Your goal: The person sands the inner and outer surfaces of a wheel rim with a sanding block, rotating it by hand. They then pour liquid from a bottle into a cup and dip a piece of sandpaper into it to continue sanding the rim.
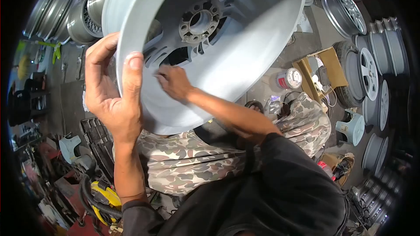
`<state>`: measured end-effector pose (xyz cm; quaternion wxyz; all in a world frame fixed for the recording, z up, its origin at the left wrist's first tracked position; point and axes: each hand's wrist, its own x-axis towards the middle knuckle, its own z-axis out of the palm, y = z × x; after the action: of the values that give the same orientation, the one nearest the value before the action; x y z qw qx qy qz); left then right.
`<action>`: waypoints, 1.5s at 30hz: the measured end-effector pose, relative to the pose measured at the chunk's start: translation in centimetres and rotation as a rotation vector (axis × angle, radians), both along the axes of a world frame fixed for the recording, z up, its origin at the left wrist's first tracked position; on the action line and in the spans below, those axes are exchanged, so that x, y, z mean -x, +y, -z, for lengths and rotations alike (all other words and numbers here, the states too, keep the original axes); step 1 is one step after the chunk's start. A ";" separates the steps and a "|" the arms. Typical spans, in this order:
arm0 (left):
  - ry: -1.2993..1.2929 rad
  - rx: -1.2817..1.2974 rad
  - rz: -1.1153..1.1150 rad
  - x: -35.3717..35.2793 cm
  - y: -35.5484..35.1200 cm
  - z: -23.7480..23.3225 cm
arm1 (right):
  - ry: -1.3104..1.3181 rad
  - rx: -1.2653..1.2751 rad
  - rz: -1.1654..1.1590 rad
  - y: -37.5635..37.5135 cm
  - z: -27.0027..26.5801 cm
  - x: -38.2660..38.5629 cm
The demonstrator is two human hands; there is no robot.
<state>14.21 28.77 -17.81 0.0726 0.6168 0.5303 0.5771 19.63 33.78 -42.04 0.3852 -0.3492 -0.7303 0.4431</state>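
A large grey alloy wheel rim is tilted up in front of me, its hollow inner side facing me. The hub with its bolt holes shows near the top. My left hand grips the left edge of the rim, thumb on the inner side and fingers around the outside. Inside the barrel, close to the spoke openings, is my right hand, slightly blurred. Its fingers are bent together against the inner surface. Whatever they may hold is too small or hidden to make out.
A paint can and an open cardboard box stand on the floor to the right. Beyond them are a tyre and several rims. A small plastic stool is nearer. Lower left lies a yellow tool with a black hose.
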 end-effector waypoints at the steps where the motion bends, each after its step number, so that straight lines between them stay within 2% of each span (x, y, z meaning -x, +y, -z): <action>1: -0.015 0.028 -0.005 0.0 0.0 0.1 | 0.133 0.110 0.004 -0.2 -3.3 0.5; 2: -0.013 0.035 -0.004 0.1 0.0 0.2 | 0.135 0.116 0.006 -0.3 -2.4 0.3; 4: -0.026 0.012 0.000 0.1 0.0 0.0 | 0.020 -0.107 -0.048 0.4 2.1 -1.1; 6: -0.013 -0.011 -0.005 0.2 -0.1 0.0 | -0.647 -0.359 -0.208 4.0 9.7 -5.5; 7: 0.008 -0.013 -0.001 0.2 0.0 0.1 | -0.783 -0.381 -0.178 5.2 7.3 -8.1; 8: 0.027 -0.012 0.000 0.2 0.0 0.2 | -0.774 -0.594 -0.019 6.7 12.6 -9.3; 10: 0.041 0.001 -0.021 0.0 -0.4 -0.1 | -1.032 -0.252 -0.325 6.0 5.2 -7.1; 12: 0.011 -0.038 0.016 0.2 0.3 0.2 | -0.362 -0.128 -0.123 2.5 5.7 -2.9; 14: 0.012 -0.017 0.006 0.2 0.3 0.1 | 0.017 0.051 -0.017 0.6 -2.6 0.4; 17: -0.030 -0.001 -0.016 0.1 0.2 0.1 | 0.010 -0.034 -0.055 0.4 -1.4 -0.2; 18: -0.009 -0.032 0.000 0.2 0.3 0.2 | -0.142 -0.060 -0.070 0.8 2.3 -1.6; 19: 0.008 -0.052 0.018 0.2 0.3 0.3 | -0.476 -0.203 -0.152 2.2 6.0 -3.9; 20: 0.008 -0.051 0.012 0.3 0.2 0.2 | -0.773 -0.291 -0.210 3.8 7.2 -6.0; 21: 0.023 -0.062 0.011 0.3 0.4 0.2 | -0.924 -0.325 -0.198 5.0 5.9 -8.0; 22: 0.034 -0.064 0.011 0.2 0.3 0.2 | -0.801 -0.488 -0.095 5.8 6.9 -8.8; 23: 0.022 -0.044 -0.006 0.0 0.2 0.0 | -0.915 -0.391 -0.229 5.3 8.0 -7.8; 24: 0.020 -0.047 -0.002 -0.1 0.1 0.0 | -1.025 -0.298 -0.350 4.7 5.2 -5.5; 25: 0.024 -0.064 0.002 0.1 0.4 0.1 | -0.472 -0.272 -0.126 2.9 8.0 -3.2; 26: 0.030 -0.071 0.002 0.3 0.5 0.2 | -0.194 -0.168 -0.022 0.9 3.3 -1.1; 27: 0.034 -0.059 0.002 0.3 0.5 0.2 | 0.003 -0.005 0.042 -0.2 -1.4 0.6; 28: 0.009 -0.050 0.002 0.4 0.5 0.2 | 0.090 0.080 0.022 -0.3 -5.8 0.7; 30: -0.020 -0.033 0.000 0.4 0.3 0.4 | 0.279 0.158 0.016 -1.1 -7.7 0.6; 31: -0.012 -0.033 0.008 0.4 0.3 0.4 | 0.186 0.061 -0.008 -1.3 -5.4 0.0; 33: 0.019 -0.083 0.016 0.4 0.6 0.3 | 0.004 -0.234 -0.086 0.4 5.6 -3.2; 34: 0.020 -0.081 0.014 0.4 0.6 0.2 | -0.334 -0.314 -0.138 3.0 10.8 -6.4; 35: 0.025 -0.082 0.008 0.4 0.6 0.3 | -0.539 -0.388 -0.170 6.1 12.9 -10.1; 36: 0.030 -0.082 0.000 0.4 0.6 0.4 | -0.554 -0.421 -0.190 9.0 12.8 -14.2; 37: 0.027 -0.078 -0.012 0.1 0.5 0.3 | -0.644 -0.480 -0.143 10.2 9.8 -17.0; 38: 0.020 -0.068 -0.014 0.1 0.3 0.4 | -0.687 -0.718 0.018 11.3 10.1 -18.5; 40: 0.001 -0.065 0.002 0.0 0.5 0.1 | -0.807 -0.876 0.094 11.5 10.8 -18.7; 42: 0.003 -0.092 0.018 0.5 0.7 0.0 | -0.655 -0.335 -0.023 7.8 11.3 -14.7; 43: 0.003 -0.101 0.031 0.8 0.8 0.0 | -0.651 -0.284 -0.121 5.8 12.7 -10.6; 44: 0.037 -0.109 0.018 1.4 0.9 -0.4 | -0.459 -0.202 0.014 2.1 11.4 -6.1; 45: -0.006 -0.093 -0.039 2.2 1.1 -0.8 | -0.060 -0.104 0.088 -1.0 7.2 -2.5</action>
<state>11.97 29.89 -16.99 0.0341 0.6072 0.5145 0.6045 22.13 32.77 -49.19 0.3999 -0.3733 -0.7476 0.3766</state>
